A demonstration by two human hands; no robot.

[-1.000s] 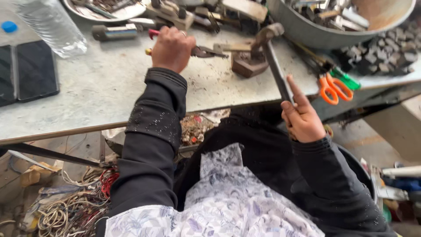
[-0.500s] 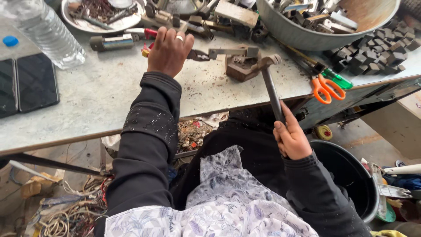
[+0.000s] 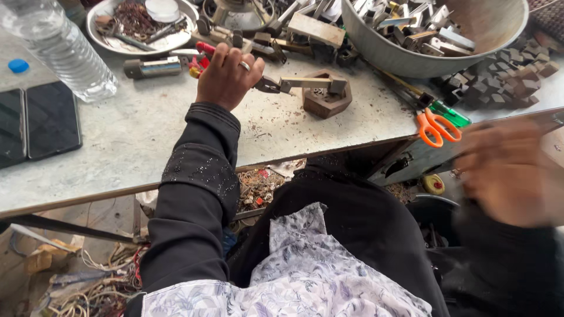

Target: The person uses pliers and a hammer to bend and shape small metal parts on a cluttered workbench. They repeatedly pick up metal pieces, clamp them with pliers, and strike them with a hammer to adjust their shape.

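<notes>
The left hand (image 3: 228,76) grips pliers (image 3: 265,85) that pinch a small metal bar (image 3: 305,83) lying across a rusty hexagonal block (image 3: 326,100) on the table (image 3: 117,147). The bar looks ready for a hit. The right hand (image 3: 505,173) is a blur off the table's edge; its grip cannot be told. Many metal pieces wait in the big bowl (image 3: 411,56).

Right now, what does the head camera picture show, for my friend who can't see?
A person's left hand grips pliers holding a metal piece on a brown block. The blurred right hand is off the table.
</notes>
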